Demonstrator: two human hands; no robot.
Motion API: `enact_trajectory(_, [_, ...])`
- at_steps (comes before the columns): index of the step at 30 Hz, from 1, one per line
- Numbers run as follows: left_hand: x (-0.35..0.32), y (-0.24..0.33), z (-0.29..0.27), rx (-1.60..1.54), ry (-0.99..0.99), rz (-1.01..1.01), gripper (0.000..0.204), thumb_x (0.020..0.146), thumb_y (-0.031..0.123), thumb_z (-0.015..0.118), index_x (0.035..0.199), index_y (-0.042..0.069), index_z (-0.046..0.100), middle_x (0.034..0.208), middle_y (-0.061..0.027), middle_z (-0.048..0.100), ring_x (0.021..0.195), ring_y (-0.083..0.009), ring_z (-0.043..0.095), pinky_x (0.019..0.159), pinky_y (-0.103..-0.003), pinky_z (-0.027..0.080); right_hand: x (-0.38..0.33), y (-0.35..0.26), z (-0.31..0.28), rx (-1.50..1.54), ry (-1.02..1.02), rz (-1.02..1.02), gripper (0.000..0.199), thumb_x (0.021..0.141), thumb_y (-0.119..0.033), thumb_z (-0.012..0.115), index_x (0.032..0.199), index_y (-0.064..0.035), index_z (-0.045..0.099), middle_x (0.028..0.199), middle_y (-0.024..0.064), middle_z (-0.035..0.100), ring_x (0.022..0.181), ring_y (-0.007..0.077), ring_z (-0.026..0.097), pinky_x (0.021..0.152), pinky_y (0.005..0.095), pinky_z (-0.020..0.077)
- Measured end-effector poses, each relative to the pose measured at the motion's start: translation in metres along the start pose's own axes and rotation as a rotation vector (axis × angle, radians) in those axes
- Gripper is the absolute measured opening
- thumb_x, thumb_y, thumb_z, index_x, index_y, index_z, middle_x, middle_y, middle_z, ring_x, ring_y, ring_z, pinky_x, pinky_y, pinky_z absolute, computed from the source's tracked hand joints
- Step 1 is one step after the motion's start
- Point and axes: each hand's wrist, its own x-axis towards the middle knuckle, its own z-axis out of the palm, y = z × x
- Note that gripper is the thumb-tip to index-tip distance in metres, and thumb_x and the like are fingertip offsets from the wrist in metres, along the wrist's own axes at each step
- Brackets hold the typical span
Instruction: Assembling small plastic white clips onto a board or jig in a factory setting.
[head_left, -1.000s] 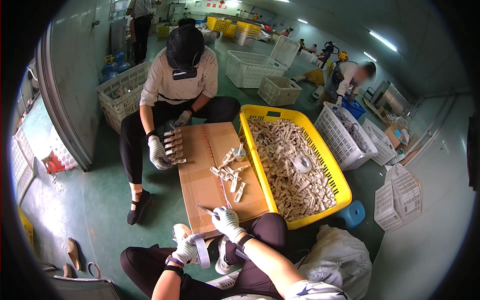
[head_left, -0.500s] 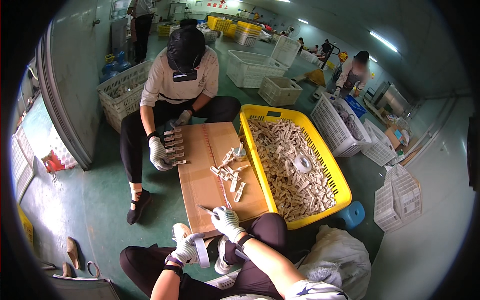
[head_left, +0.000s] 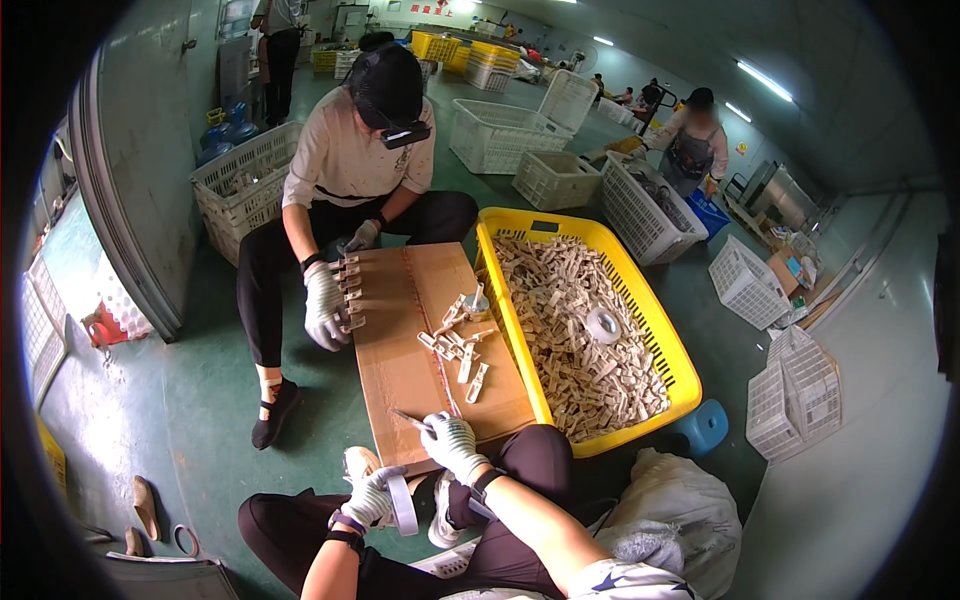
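Observation:
My left hand [head_left: 370, 497], in a striped white glove, is closed on a roll of pale tape [head_left: 403, 504] just off the near edge of a cardboard box [head_left: 400, 370]. Over that edge, my gloved right hand [head_left: 453, 444] grips a thin, pointed metal tool [head_left: 410, 418], its tip to the left; its handle is hidden in the fingers. Several beige clips [head_left: 463, 350] lie loose on the cardboard beside a small silvery round object [head_left: 477, 303]. More clips [head_left: 351, 285] line the box's left edge, where a co-worker's gloved hand [head_left: 326, 308] rests.
A yellow basket [head_left: 545, 412] full of clips, with a white tape roll [head_left: 602, 325] on top, stands right of the box. A blue stool [head_left: 708, 428] and white sack [head_left: 670, 525] are near my right side. The co-worker [head_left: 365, 150] sits opposite; white crates [head_left: 505, 138] stand behind.
The co-worker's gloved hand has shifted along the clips on the box's left edge and their head has turned. At the right, another person and a blue crate have moved. My hands stay nearly still.

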Motion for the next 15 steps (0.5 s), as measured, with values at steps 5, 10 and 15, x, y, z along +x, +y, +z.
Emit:
enact_trajectory(5, [-0.003, 0.000, 0.005, 0.034, -0.009, 0.032, 0.024, 0.079, 0.010, 0.075, 0.098, 0.006, 0.059, 0.079, -0.0049, 0.060, 0.068, -0.0166, 0.058, 0.061, -0.028, 0.047, 0.000, 0.000, 0.000, 0.000, -0.007, 0.008, 0.012, 0.082, -0.021, 0.061, 0.087, -0.0099, 0.064, 0.085, 0.0131, 0.064, 0.080, 0.0344, 0.063, 0.072, 0.0471, 0.0506])
enact_trajectory(10, [-0.002, 0.000, 0.003, 0.002, 0.022, 0.018, 0.021, 0.075, 0.008, 0.078, 0.089, 0.005, 0.064, 0.073, -0.0040, 0.059, 0.064, -0.0198, 0.058, 0.059, -0.034, 0.048, -0.001, 0.001, 0.000, -0.001, -0.002, 0.003, 0.012, 0.082, -0.021, 0.061, 0.086, -0.0099, 0.064, 0.085, 0.0134, 0.064, 0.079, 0.0349, 0.063, 0.072, 0.0472, 0.0502])
enact_trajectory(15, [0.008, -0.003, -0.006, -0.006, 0.040, 0.026, 0.021, 0.075, 0.009, 0.079, 0.089, 0.005, 0.064, 0.073, -0.0038, 0.059, 0.064, -0.0193, 0.058, 0.059, -0.034, 0.048, -0.001, 0.001, 0.002, 0.002, 0.000, -0.001, 0.012, 0.082, -0.020, 0.062, 0.086, -0.0098, 0.064, 0.084, 0.0133, 0.064, 0.079, 0.0347, 0.063, 0.071, 0.0470, 0.0502])
